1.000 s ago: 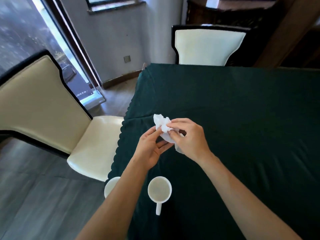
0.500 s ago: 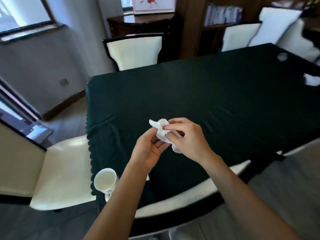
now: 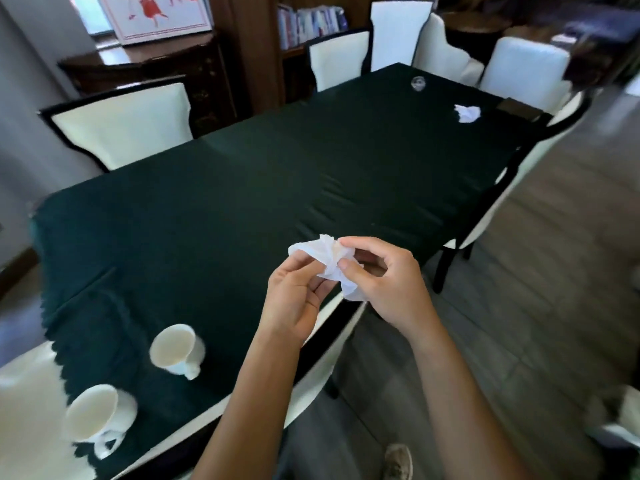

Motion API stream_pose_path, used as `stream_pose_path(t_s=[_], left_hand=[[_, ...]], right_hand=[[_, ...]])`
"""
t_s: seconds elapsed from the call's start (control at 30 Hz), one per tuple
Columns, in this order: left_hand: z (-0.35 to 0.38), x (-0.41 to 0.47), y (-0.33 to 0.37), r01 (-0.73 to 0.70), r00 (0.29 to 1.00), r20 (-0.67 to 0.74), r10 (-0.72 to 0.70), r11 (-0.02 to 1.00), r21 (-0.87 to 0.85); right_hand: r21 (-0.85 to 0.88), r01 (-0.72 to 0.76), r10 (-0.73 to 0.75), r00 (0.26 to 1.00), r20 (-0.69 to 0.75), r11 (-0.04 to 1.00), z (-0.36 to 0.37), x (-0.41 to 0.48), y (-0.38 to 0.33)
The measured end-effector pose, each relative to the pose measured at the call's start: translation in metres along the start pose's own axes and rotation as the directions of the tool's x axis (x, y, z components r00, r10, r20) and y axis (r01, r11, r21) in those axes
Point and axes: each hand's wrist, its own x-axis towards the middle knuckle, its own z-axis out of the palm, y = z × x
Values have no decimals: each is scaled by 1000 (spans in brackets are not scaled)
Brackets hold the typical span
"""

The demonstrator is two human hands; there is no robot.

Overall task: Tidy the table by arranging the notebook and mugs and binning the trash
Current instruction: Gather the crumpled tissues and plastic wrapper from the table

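Two hands raised over the near edge of the table (image 3: 242, 188), both gripping one crumpled white tissue (image 3: 329, 259). Left hand (image 3: 294, 299): fingers curled together, pinched on the tissue's left side. Right hand (image 3: 388, 282): thumb and forefinger clamped on the tissue's upper right, lower tail of the paper trailing beneath the palm. Tissue held clear of the dark green tablecloth, not touching it.

Two white mugs standing on the near left corner of the table: first mug (image 3: 176, 351) nearer the hands, handle pointing toward the near edge; second mug (image 3: 93, 414) just at the corner (edges blurred). Mugs apart from each other, both upright, openings facing up.

Second crumpled tissue (image 3: 467, 113) lying on the far right end of the table, well apart from the hands. Small clear glass item (image 3: 418, 83) beyond it, near the far edge. Dark flat object (image 3: 517, 109) at the far right corner, too blurred to identify.

White-upholstered chairs (image 3: 121, 123) set around the table.
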Motion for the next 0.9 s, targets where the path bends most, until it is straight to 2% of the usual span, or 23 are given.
stream_pose_path(t_s=[0.17, 0.3, 0.43, 0.57, 0.67, 0.9], left_hand=[[70, 26, -60, -14, 1000, -27, 13, 999, -45], [127, 46, -113, 3, 1000, -18, -3, 1000, -24], [175, 66, -158, 45, 999, 13, -45, 999, 18], [214, 89, -193, 101, 989, 95, -109, 991, 84], [243, 110, -217, 139, 974, 159, -161, 981, 137], [317, 176, -267, 239, 930, 237, -283, 950, 200]], right_hand=[[12, -52, 53, 995, -83, 999, -108, 1, 38], [50, -113, 122, 958, -260, 992, -211, -3, 74], [134, -155, 199, 877, -437, 979, -295, -17, 102], [256, -180, 301, 754, -584, 950, -345, -34, 128], [284, -194, 337, 684, -647, 939, -370, -38, 143], [264, -200, 331, 612, -718, 944, -433, -8, 167]])
